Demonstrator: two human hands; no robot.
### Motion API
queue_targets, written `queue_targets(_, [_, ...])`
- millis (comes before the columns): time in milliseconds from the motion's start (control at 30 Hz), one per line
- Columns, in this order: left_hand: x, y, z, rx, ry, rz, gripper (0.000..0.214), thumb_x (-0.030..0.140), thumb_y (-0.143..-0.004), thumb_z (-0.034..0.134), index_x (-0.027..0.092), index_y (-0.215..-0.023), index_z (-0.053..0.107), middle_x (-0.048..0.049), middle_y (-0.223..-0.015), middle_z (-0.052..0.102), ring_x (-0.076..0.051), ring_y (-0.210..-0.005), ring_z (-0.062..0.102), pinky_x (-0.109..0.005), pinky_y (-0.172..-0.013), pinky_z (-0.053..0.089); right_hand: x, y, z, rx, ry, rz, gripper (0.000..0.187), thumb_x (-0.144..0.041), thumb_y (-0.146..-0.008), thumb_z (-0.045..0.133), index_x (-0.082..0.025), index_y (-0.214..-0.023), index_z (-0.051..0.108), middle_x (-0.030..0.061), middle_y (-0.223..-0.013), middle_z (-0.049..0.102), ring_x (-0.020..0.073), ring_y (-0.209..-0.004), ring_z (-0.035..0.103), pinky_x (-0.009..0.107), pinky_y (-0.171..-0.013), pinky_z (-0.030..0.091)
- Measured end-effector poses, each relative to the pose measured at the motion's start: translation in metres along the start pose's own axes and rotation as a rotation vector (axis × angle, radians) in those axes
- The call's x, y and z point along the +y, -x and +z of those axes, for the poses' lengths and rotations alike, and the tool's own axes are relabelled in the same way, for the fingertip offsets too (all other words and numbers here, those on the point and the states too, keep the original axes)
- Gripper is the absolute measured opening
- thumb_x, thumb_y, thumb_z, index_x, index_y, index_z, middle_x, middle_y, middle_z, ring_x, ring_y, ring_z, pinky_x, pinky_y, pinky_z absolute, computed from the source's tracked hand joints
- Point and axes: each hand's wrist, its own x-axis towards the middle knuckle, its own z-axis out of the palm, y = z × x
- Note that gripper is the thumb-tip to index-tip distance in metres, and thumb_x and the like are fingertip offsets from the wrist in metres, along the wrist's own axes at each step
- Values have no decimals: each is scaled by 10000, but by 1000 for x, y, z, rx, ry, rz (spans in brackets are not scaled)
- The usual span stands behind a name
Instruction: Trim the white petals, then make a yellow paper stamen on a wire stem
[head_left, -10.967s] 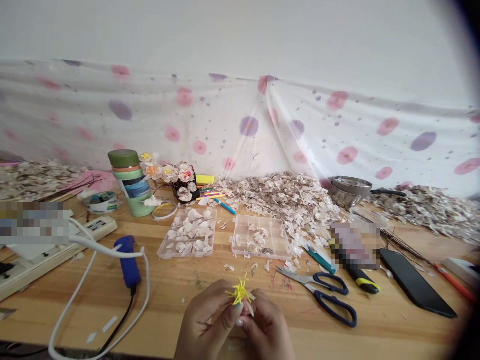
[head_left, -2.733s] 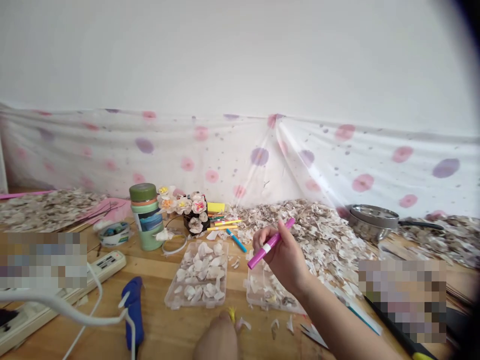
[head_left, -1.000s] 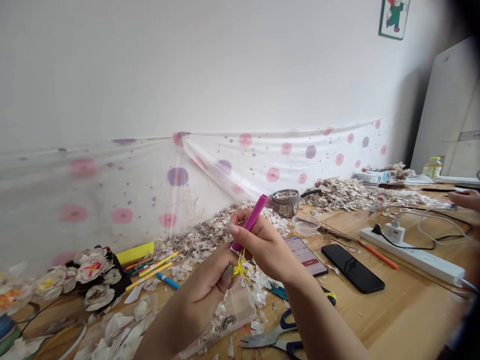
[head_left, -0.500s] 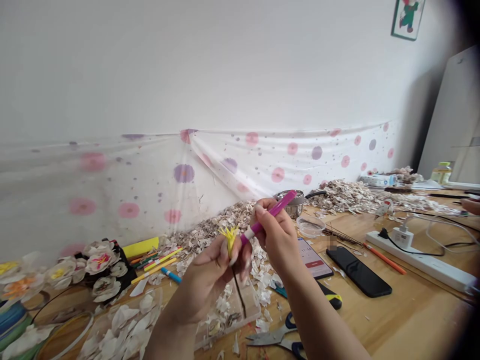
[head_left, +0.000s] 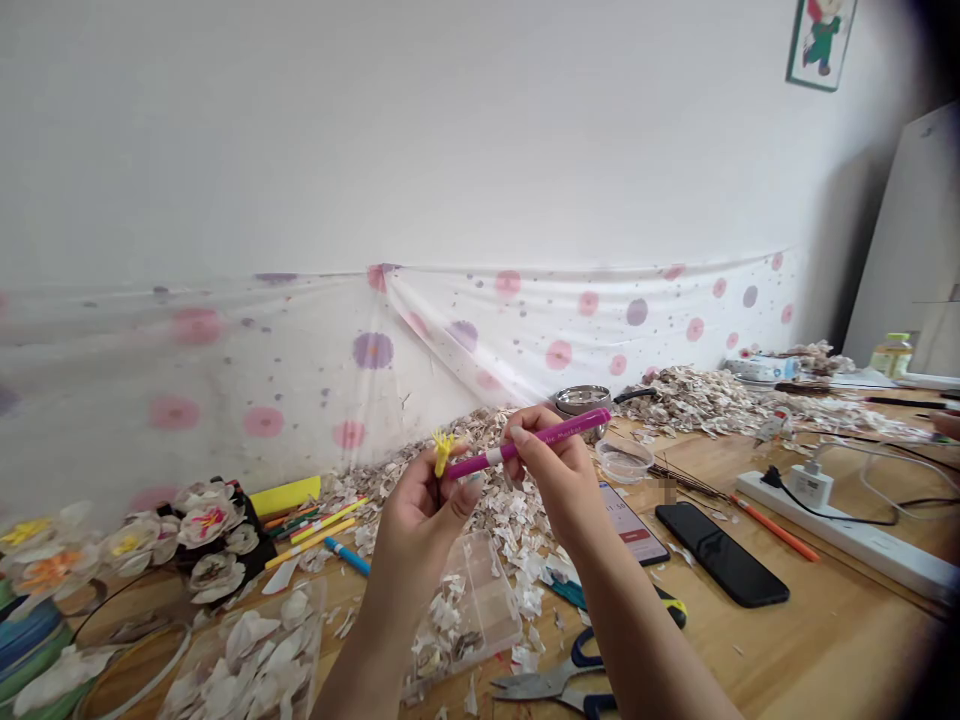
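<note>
My left hand, closed, pinches a small yellow flower centre with fringed tips; the stem below it is mostly hidden by my fingers. My right hand is closed around the barrel of a magenta marker with a white band. The marker points left, and its left end touches or lies very close to my left fingers beside the yellow piece. Whether that end is capped I cannot tell. Below my hands lies a clear compartment box with pale flakes inside.
Scissors lie near the front, with two phones and a power strip to the right. Finished pale flowers and several markers are at left. Flakes pile along the wall near a metal pot.
The marker has swung from a steep slant to nearly level. My left hand has turned and shifted slightly left, so the dark stem that showed below it is now mostly hidden.
</note>
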Motion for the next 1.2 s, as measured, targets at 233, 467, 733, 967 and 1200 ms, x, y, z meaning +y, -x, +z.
queue_targets(233, [9, 6, -4, 95, -301, 137, 449, 630, -755, 672, 194, -688, 592, 55, -592, 401, -117, -569, 336, -231, -518, 257, -8, 5, 1, -123, 8, 14, 165, -333, -812, 617, -185, -741, 597, -26, -566, 560, 107, -512, 495, 256, -523, 409])
queue_targets(467, [6, 3, -9, 19, -310, 203, 514, 642, -765, 655, 197, -595, 462, 28, -665, 429, -126, -619, 378, -231, -562, 318, -12, 9, 3, -198, 6, 62, 207, -365, -841, 595, -183, -744, 606, -33, -559, 545, 98, -521, 482, 256, -536, 391])
queue_targets(733, [1, 5, -9, -66, -271, -73, 571, 730, -717, 631, 202, -593, 451, 76, -485, 326, -84, -462, 281, -225, -444, 210, -7, 7, 8, -192, 68, 127, 317, -426, -872, 551, -167, -703, 622, -39, -456, 527, 85, -425, 445, 235, -445, 336])
queue_targets(967, [19, 1, -34, -83, -142, -273, 603, 708, -703, 663, 196, -503, 414, 83, -423, 319, -55, -381, 275, -188, -390, 244, -30, -5, -44, 74, -61, -173, 242, -312, -841, 644, -198, -635, 587, -43, -474, 527, 65, -373, 381, 224, -369, 267])
queue_targets(1200, [27, 10, -25, -51, -76, -78, 546, 682, -699, 699, 166, -595, 553, 61, -446, 387, -62, -437, 327, -188, -441, 286, -32, -1, -50, -98, 170, -187, 243, -248, -934, 548, -287, -1172, 578, 30, -850, 699, 142, -600, 623, 272, -462, 436])
